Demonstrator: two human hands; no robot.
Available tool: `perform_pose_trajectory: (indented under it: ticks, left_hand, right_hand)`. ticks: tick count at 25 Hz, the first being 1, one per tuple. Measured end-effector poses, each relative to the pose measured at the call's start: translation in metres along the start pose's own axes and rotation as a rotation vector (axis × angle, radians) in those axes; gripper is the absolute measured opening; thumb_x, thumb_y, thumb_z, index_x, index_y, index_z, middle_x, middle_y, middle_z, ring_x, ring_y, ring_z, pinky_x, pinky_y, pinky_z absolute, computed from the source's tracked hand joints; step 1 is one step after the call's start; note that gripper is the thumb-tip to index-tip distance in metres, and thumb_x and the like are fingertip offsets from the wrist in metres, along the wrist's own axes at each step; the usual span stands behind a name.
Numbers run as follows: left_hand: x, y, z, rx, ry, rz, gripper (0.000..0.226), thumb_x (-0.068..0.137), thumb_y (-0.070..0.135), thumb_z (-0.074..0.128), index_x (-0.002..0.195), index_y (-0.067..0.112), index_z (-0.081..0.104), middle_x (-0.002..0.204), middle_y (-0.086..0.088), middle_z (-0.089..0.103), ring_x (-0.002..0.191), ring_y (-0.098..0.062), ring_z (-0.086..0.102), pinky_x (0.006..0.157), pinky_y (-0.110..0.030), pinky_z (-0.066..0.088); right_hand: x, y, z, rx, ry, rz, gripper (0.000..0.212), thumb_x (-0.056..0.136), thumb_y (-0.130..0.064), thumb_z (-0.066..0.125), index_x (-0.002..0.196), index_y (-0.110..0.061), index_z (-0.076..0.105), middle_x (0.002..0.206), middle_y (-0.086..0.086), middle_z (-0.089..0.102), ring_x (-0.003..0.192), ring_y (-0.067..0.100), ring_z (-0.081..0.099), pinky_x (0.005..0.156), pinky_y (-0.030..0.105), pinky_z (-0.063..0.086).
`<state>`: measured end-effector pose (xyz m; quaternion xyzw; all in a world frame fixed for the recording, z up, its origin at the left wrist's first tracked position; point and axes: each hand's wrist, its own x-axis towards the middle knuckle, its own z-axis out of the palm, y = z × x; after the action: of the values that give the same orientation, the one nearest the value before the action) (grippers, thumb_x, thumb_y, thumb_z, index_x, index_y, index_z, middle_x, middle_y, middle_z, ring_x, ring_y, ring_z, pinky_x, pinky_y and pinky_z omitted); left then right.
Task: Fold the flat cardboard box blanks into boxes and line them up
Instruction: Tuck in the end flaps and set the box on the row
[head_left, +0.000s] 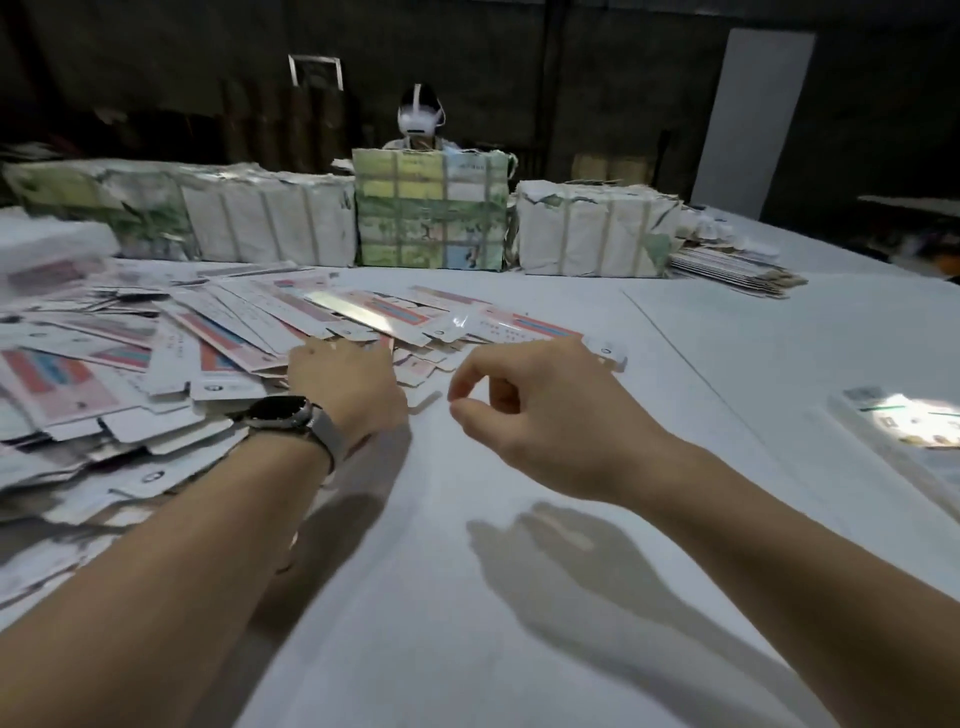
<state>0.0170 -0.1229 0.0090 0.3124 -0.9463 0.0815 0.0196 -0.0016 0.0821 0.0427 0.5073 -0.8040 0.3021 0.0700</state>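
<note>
Work is only starting, I think. Flat box blanks (208, 343) are lying in a big messy pile on the left side of the white table (519, 597), from the near left edge out to the middle. No folded boxes are showing near the hands, and no row is lined up yet, so almost all the folding is left to do.

Most blanks are long strips, and their long sides are running left to right, tipping a bit toward the far left. Some are lying crooked over others.

The left hand (343, 384), with a watch (283, 410) on its wrist, is reaching to the pile's edge; its fingers are hidden, so I cannot tell its grip. The right hand (524, 405) is hanging over bare table just beside the pile, fingers loosely curled, holding nothing.

Wrapped bundles (431, 208) are sitting at the far side
</note>
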Motion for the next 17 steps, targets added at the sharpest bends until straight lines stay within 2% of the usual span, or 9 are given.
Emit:
perform_pose_trajectory:
  ticks: [2,4,5,7,8,11,14,16,17]
  left_hand:
    - [-0.005,0.009,-0.003,0.035,0.130,0.074,0.023,0.093,0.041,0.052,0.107,0.023,0.057,0.110,-0.004,0.066,0.113,-0.031,0.061,0.088,-0.039,0.033]
    - [-0.009,0.014,-0.006,0.032,0.221,0.114,0.019,0.093,0.043,0.057,0.090,0.026,0.052,0.088,-0.002,0.057,0.106,-0.030,0.063,0.091,-0.040,0.033]
    - [-0.011,0.016,-0.009,0.024,0.253,0.135,0.019,0.092,0.044,0.060,0.091,0.026,0.054,0.086,-0.004,0.056,0.103,-0.032,0.064,0.087,-0.039,0.035]
    - [-0.012,0.018,-0.012,-0.039,0.303,0.162,0.024,0.090,0.041,0.068,0.101,0.021,0.062,0.094,-0.008,0.063,0.099,-0.036,0.064,0.073,-0.035,0.035]
    - [-0.012,0.020,-0.013,-0.079,0.337,0.171,0.025,0.088,0.036,0.071,0.107,0.022,0.063,0.098,-0.008,0.065,0.098,-0.036,0.064,0.072,-0.035,0.036]
    - [-0.021,0.031,-0.020,-0.150,0.469,0.248,0.027,0.087,0.018,0.060,0.113,0.026,0.063,0.099,-0.004,0.070,0.097,-0.034,0.065,0.080,-0.038,0.037]
    - [-0.039,0.048,-0.036,-0.339,0.682,0.430,0.026,0.086,0.011,0.058,0.106,0.021,0.070,0.095,-0.003,0.073,0.091,-0.036,0.064,0.067,-0.035,0.036]
    - [-0.055,0.056,-0.053,-0.476,0.836,0.546,0.025,0.083,0.006,0.062,0.103,0.017,0.073,0.089,-0.003,0.074,0.084,-0.036,0.065,0.061,-0.035,0.044]
    - [-0.062,0.060,-0.062,-0.547,0.921,0.608,0.025,0.081,0.005,0.062,0.100,0.015,0.074,0.085,-0.003,0.074,0.079,-0.035,0.065,0.060,-0.037,0.049]
  right_hand:
    - [0.000,0.002,0.005,-0.001,-0.006,-0.005,0.008,0.088,-0.031,0.063,0.081,-0.035,0.063,0.054,-0.013,0.047,0.060,0.007,0.046,0.065,0.034,0.046]
    - [-0.001,0.010,0.005,-0.014,0.003,0.027,0.010,0.088,-0.030,0.063,0.080,-0.036,0.064,0.054,-0.013,0.049,0.061,0.008,0.048,0.067,0.035,0.047]
    - [-0.001,0.015,0.003,-0.014,0.019,0.053,0.012,0.087,-0.029,0.063,0.078,-0.036,0.063,0.053,-0.013,0.050,0.061,0.008,0.049,0.067,0.035,0.048]
    - [-0.001,0.025,-0.002,-0.014,0.048,0.091,0.016,0.086,-0.027,0.063,0.074,-0.037,0.061,0.054,-0.017,0.053,0.062,0.007,0.051,0.068,0.034,0.048]
    - [0.001,0.029,-0.004,-0.015,0.064,0.105,0.018,0.086,-0.026,0.063,0.072,-0.037,0.060,0.055,-0.021,0.054,0.061,0.006,0.051,0.067,0.034,0.047]
    - [0.004,0.042,-0.008,0.018,0.170,0.133,0.020,0.085,-0.025,0.066,0.070,-0.037,0.061,0.055,-0.021,0.054,0.060,0.005,0.051,0.063,0.030,0.041]
    - [0.008,0.057,-0.015,0.100,0.340,0.157,0.019,0.082,-0.019,0.069,0.088,-0.037,0.064,0.060,-0.014,0.055,0.061,0.007,0.051,0.061,0.024,0.038]
    - [0.006,0.061,-0.018,0.179,0.308,0.111,0.040,0.080,-0.012,0.072,0.110,-0.035,0.059,0.086,-0.013,0.057,0.076,0.007,0.054,0.068,0.019,0.038]
    - [0.005,0.062,-0.017,0.201,0.272,0.047,0.046,0.080,-0.010,0.073,0.115,-0.033,0.055,0.097,-0.012,0.056,0.087,0.007,0.055,0.073,0.018,0.038]
